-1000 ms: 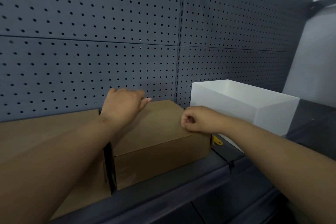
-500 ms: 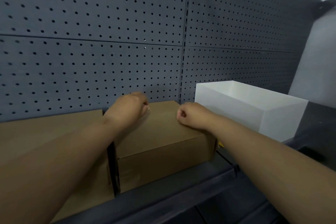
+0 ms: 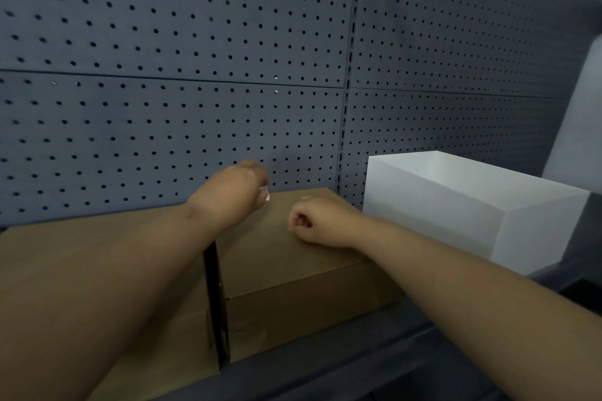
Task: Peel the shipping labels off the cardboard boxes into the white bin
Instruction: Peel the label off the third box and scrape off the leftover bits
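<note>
My left hand [image 3: 233,192] is hovering near the middle of the frame, over the far edge of the smaller cardboard box [image 3: 293,270], fingers curled in tight, and something small and pale is showing at the fingertips; it's blurred, so I cannot tell whether I'm pinching a scrap of label or only seeing my nails. My right hand [image 3: 317,223] is sitting just right of centre, resting on that box's top in a loose fist, fingers folded into the palm, nothing visible inside it. The box top is looking bare brown where I can see it. A second, larger cardboard box [image 3: 65,257] is lying at lower left, partly under my left forearm, with a dark gap between the two. The white bin [image 3: 456,205] is standing at the right of the frame, just beside the smaller box, open-topped. The grey pegboard [image 3: 195,75] is filling the upper frame behind everything.
</note>
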